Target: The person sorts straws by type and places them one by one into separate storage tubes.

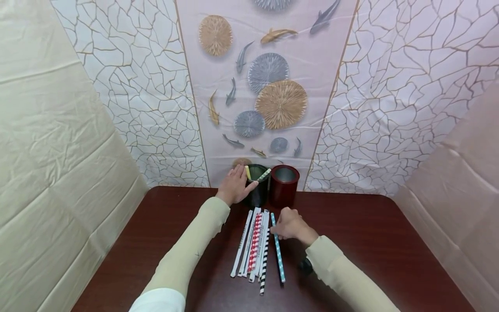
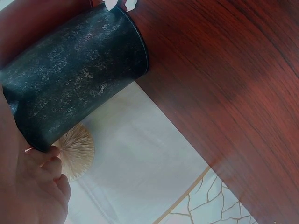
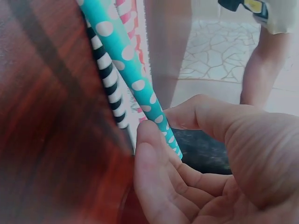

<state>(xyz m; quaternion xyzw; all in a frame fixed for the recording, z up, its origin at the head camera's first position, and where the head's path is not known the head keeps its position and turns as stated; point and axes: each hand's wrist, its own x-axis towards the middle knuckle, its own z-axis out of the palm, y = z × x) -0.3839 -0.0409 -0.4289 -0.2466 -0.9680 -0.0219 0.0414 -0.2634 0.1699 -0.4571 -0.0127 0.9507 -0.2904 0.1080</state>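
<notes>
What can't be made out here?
Head: print on the wrapped straws, too small.
Head: lower end of the green-striped straw in the black can, hidden by its wall.
Left wrist: part of the left hand, cut off by left and bottom edges.
Right wrist: one end of the blue dotted straw, cut off by the top edge.

A dark red-brown, wood-grained bench [image 1: 370,229] with rounded far corners fills the lower frame. At its far edge, right of centre, stand two cans — a black can [image 1: 257,195] and, close on its right, a dark red can [image 1: 283,188]. Lower centre, lengthwise: white-wrapped straws [image 1: 241,244], red-and-white straws [image 1: 255,242], a black-and-white striped straw [image 1: 264,262].
</notes>
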